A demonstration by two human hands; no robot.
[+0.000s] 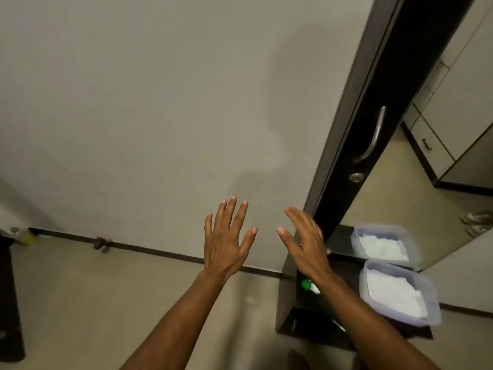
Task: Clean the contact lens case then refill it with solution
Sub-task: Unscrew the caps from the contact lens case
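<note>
At the far left, a small yellowish object (26, 238) sits on the floor by the dark skirting, too blurred to identify; a small brown doorstop-like piece (102, 243) stands further right along the same line. The person's left hand (226, 241) hangs in the air in front of the plain beige wall (133, 102), palm away, all five fingers straight and spread wide, holding nothing. Just to its right, apart from it, the right hand (306, 247) is raised too, fingers straight and close together, thumb out, also empty. Below the right wrist, a small white item with a round green cap (307, 284) lies on the low dark brown cabinet top (288, 295); it may be the lens case or the solution bottle, but the forearm hides most of it and it cannot be told which. Right of that stands a tall dark door edge with a curved metal handle (373, 134), then a translucent lidded plastic tub of white material (397, 292) near the cabinet's right end, with its reflection in the mirror (426, 182) behind it.

The risk from here: reaching down without a clear view, the right forearm could knock the green-capped item off the cabinet's left edge to the floor, dirtying it.

Counted: two hands, one green-capped item, one real tub, one handle
</note>
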